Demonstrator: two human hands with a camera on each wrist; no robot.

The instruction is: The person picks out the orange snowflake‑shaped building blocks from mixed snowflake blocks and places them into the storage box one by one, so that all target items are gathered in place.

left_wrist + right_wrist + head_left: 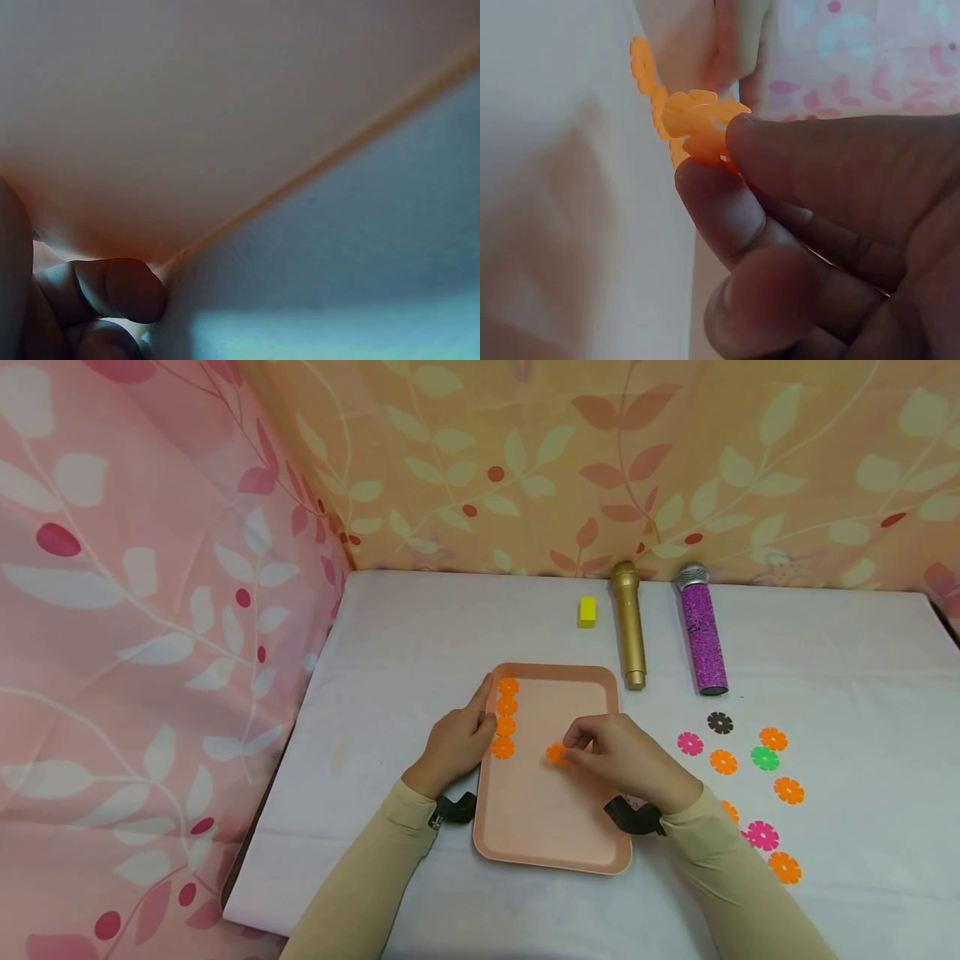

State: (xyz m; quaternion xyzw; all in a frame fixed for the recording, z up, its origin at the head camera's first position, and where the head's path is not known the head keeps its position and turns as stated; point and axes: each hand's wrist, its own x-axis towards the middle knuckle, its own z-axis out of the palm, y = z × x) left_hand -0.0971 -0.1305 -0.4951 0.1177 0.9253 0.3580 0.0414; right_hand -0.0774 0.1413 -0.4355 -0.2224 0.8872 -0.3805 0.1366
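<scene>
My left hand (pixel 457 743) holds the left rim of a peach rectangular tray (pixel 555 827), index finger stretched along the edge. In the left wrist view, curled fingers (pixel 135 289) meet the tray's edge. Several orange flower-shaped discs (pixel 506 726) form a column inside the tray's left side. Between thumb and fingertip, my right hand (pixel 626 756) pinches another orange flower-shaped disc (pixel 697 120) over the tray's middle. The right wrist view shows that disc tilted, with the column behind it.
Right of the tray lie loose flower discs: several orange (pixel 789 791), pink (pixel 762 835), one green (pixel 765 758) and one black (pixel 720 722). Behind are a yellow block (pixel 587 612), a gold microphone (pixel 629 627) and a purple glitter microphone (pixel 703 635). Patterned cloth (pixel 487 460) borders the white table (pixel 390 643).
</scene>
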